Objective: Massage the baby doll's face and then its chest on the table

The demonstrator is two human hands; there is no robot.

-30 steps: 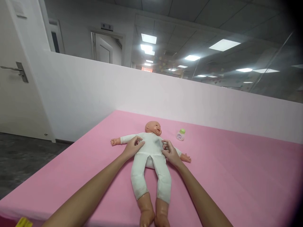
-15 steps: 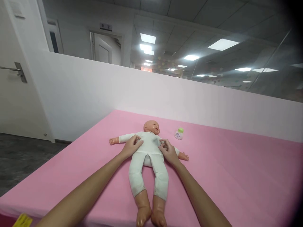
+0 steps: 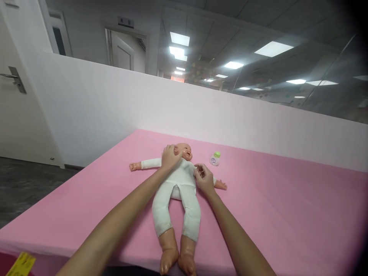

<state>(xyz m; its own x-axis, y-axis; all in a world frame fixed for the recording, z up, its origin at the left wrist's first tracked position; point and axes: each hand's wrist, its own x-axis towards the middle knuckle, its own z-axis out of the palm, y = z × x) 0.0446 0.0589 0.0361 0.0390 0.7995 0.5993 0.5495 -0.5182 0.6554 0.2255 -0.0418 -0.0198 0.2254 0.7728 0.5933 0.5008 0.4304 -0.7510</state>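
Observation:
A baby doll [image 3: 179, 174] in a white cloth suit lies on its back on the pink-covered table [image 3: 258, 214]. Its head points away from me and its bare feet towards me. My left hand [image 3: 171, 157] is at the near-left side of the doll's head and neck, fingers by the head and thumb reaching to the cheek; the hand is open. Beside the doll's chest and upper arm, my right hand [image 3: 204, 178] has its fingers curled in towards the thumb. What those fingertips hold, if anything, cannot be made out. This hand hides part of the doll's arm.
A small clear bottle with a green cap [image 3: 215, 158] stands right of the doll's head. A low white wall [image 3: 230, 119] with glass above runs behind the table. At the left is a door with a metal handle [image 3: 17, 79]. Yellow tape [image 3: 21, 264] shows at the lower left.
My left hand has moved up from the doll's chest to its head. My right hand stays beside the chest, its fingers a little more curled. The view has shifted slightly.

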